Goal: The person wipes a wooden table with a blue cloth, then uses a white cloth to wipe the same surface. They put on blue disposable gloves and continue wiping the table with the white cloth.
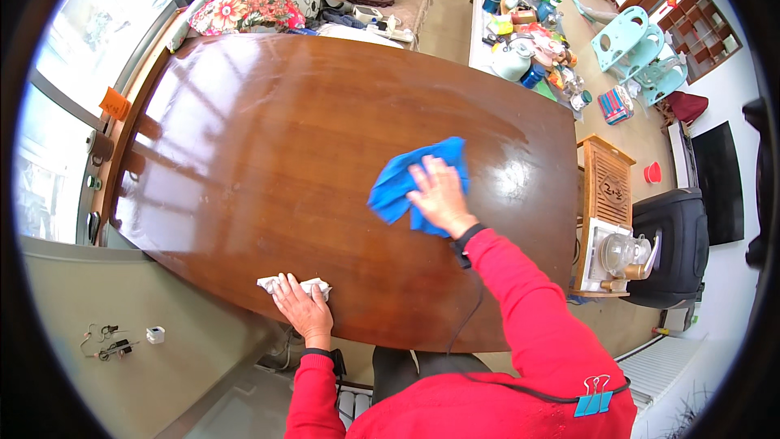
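A large brown wooden table (292, 152) with a glossy top lies before me. My right hand (439, 195) is spread flat on a blue cloth (396, 186), right of the table's middle, fingers apart and pressing from above. Close to the near edge, my left hand (301, 308) rests over a crumpled white tissue or cloth (268, 284), whose ends show on both sides of the fingers. Whether those fingers grip it or only lie on it is hard to tell. Window light and a bright glare reflect off the tabletop.
A wooden tea stand (609, 195) with a glass teapot (615, 253) adjoins the right edge. Beyond the far right corner, a white table (481, 55) is crowded with jars and bags. Cushions (244, 3) lie past the far edge. A dark cable (466, 320) hangs from my right wrist.
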Tool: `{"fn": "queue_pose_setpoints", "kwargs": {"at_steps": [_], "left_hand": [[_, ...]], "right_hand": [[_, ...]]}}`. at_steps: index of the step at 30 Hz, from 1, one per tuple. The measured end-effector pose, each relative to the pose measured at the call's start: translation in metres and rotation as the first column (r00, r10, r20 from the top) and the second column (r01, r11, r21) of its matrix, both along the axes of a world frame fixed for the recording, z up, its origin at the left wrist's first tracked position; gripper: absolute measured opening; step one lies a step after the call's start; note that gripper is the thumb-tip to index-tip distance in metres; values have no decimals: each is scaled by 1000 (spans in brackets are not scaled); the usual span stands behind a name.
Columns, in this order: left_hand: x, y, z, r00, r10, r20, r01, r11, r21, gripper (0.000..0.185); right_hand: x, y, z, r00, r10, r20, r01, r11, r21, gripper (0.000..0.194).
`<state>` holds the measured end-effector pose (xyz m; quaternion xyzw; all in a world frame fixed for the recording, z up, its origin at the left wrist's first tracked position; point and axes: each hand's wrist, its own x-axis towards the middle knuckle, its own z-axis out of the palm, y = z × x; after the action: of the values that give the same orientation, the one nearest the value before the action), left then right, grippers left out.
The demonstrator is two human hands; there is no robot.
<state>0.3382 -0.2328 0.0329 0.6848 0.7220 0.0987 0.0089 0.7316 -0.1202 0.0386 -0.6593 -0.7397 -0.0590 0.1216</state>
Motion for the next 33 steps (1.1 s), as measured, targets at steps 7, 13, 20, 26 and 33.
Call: {"fn": "queue_pose_setpoints", "kwargs": {"at_steps": [7,13,20,26,33], "left_hand": [[0,-1,-2,1000,22,18,-21,999,-32,68],[-2,0,-6,1000,10,-30,-10,1000,-11,66],[-4,1,-7,1000,-5,-31,5,1000,-7,63],[-3,1,-7,999,13,-30,-14,1000,-18,63],[-7,1,-17,998,1,-68,1,1000,24,62]], "right_hand": [[88,-48,0,887,-460,32,461,884,-77,70],[-36,5,-2,990,-120,-74,123,992,35,65],[-130,-75,14,924,232,-303,-275,955,-107,69],[24,-112,5,978,-207,3,207,977,-44,62],[74,-176,0,716,-698,34,694,705,-144,68]]}}
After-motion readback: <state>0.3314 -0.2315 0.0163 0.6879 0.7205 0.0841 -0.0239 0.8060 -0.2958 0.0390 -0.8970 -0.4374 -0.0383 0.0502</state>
